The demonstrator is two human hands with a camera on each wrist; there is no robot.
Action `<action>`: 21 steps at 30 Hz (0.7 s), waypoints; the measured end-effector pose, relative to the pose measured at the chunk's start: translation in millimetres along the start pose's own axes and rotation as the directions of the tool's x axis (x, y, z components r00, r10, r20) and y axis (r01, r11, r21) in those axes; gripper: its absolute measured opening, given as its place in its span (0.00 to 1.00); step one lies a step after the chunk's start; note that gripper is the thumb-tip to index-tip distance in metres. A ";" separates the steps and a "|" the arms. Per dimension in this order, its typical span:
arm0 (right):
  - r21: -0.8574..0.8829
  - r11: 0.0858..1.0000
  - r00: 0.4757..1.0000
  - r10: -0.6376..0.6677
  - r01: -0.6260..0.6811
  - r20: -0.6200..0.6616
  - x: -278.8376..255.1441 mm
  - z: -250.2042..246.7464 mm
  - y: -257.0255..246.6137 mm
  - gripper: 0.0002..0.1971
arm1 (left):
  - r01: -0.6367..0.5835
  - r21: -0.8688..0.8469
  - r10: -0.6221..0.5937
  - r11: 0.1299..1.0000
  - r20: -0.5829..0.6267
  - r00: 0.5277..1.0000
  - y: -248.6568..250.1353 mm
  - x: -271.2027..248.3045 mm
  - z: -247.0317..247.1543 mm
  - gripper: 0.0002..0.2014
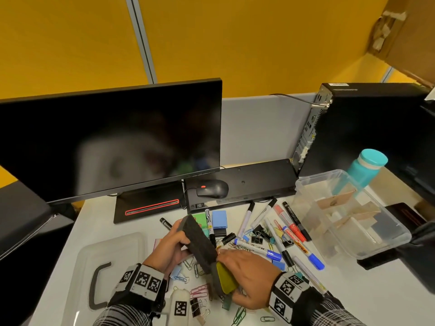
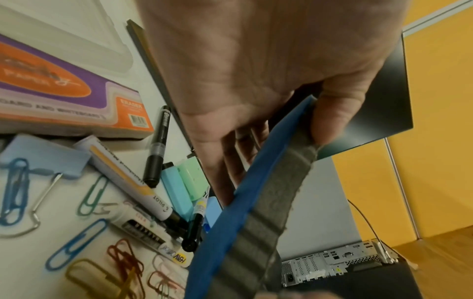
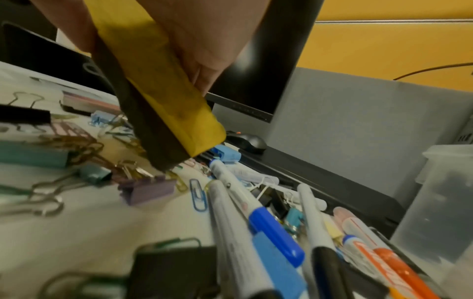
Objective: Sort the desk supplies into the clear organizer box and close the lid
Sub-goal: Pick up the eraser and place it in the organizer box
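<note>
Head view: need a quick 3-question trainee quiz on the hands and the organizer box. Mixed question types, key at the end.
1. True or false: the clear organizer box is shut under its lid.
2. The left hand grips which thing? A) marker B) blue-backed eraser C) mouse
3. Fill in: the right hand holds a ____-backed eraser.

Key:
1. False; the lid lies apart on the desk, at the left.
2. B
3. yellow

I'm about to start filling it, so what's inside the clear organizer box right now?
Inside the clear organizer box only cardboard dividers show, forming compartments. No supplies are visible, though the frosted walls blur the corners.
</note>
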State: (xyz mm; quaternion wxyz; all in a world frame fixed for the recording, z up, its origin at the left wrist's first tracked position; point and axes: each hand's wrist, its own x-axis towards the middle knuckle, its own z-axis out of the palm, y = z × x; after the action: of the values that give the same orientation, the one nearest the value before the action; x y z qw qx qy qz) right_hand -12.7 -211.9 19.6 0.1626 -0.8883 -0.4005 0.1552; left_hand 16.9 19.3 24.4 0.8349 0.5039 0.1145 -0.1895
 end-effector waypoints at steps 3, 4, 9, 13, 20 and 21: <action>0.009 0.999 1.000 0.032 -0.032 0.001 -7.2 1.3 3.6 0.36 | -0.009 0.025 0.009 1.000 -0.004 1.000 1.5 -1.3 -2.2 0.31; 0.031 0.998 0.998 0.054 -0.054 -0.020 -8.9 1.0 4.6 0.36 | -0.014 0.048 0.015 0.999 -0.010 1.000 1.2 -1.9 -3.6 0.29; 0.219 0.954 0.958 0.240 -0.203 -0.155 -13.9 4.7 13.9 0.38 | 0.021 0.116 -0.016 0.993 -0.040 0.999 -5.1 -7.2 -15.2 0.31; 0.370 0.904 0.906 0.325 -0.215 -0.269 -12.9 -1.7 18.6 0.34 | 0.034 0.101 -0.029 0.994 -0.056 0.998 -8.4 -11.7 -20.6 0.39; 0.284 0.951 0.976 0.167 -0.122 -0.141 7.9 -10.2 -12.4 0.38 | 0.006 -0.060 -0.006 0.998 -0.010 1.000 -6.1 -10.1 -8.1 0.41; 0.288 0.950 0.978 0.165 -0.123 -0.126 10.3 -8.3 -14.7 0.37 | 0.001 -0.078 -0.001 0.997 -0.008 1.000 -4.5 -9.4 -5.7 0.42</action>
State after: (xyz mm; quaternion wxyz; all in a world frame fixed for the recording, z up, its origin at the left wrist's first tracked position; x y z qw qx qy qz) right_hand -12.5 -196.2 31.7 0.3037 -0.8925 -0.2955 0.1548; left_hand 6.5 24.4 21.7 0.8533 0.4718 0.1254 -0.1832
